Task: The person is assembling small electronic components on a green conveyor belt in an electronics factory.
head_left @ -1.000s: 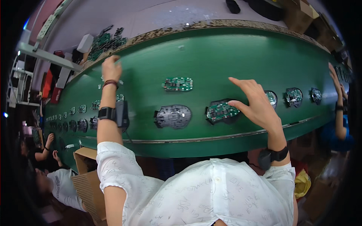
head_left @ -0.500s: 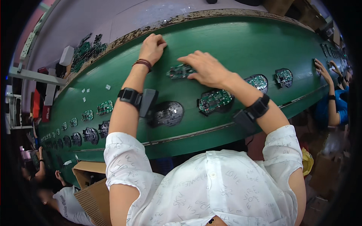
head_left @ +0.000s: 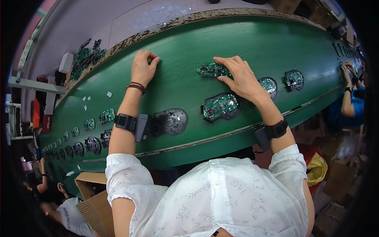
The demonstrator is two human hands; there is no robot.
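My right hand (head_left: 241, 78) is closed around the right end of a green circuit board (head_left: 209, 70), thumb on the near edge and fingers on the far edge. My left hand (head_left: 143, 69) is apart from it to the left, low over the green belt (head_left: 185, 47), fingers curled and thumb tip forward; what lies inside the fingers is hidden. Nearer to me lie an empty black mouse-shaped base (head_left: 170, 121) and, to its right, another base with a circuit board (head_left: 222, 106) on it. Two more bases with boards, one (head_left: 268, 87) partly behind my right wrist, lie farther right.
A row of boards (head_left: 106, 116) and a row of black bases (head_left: 92, 145) run off to the left. Small white pieces (head_left: 109, 94) lie beyond them. A heap of boards (head_left: 85, 59) sits past the belt's far edge. A cardboard box (head_left: 92, 185) stands near left; co-workers sit at both ends.
My right hand has moved right with the circuit board. My left hand has come nearer and to the left, its fingers still curled.
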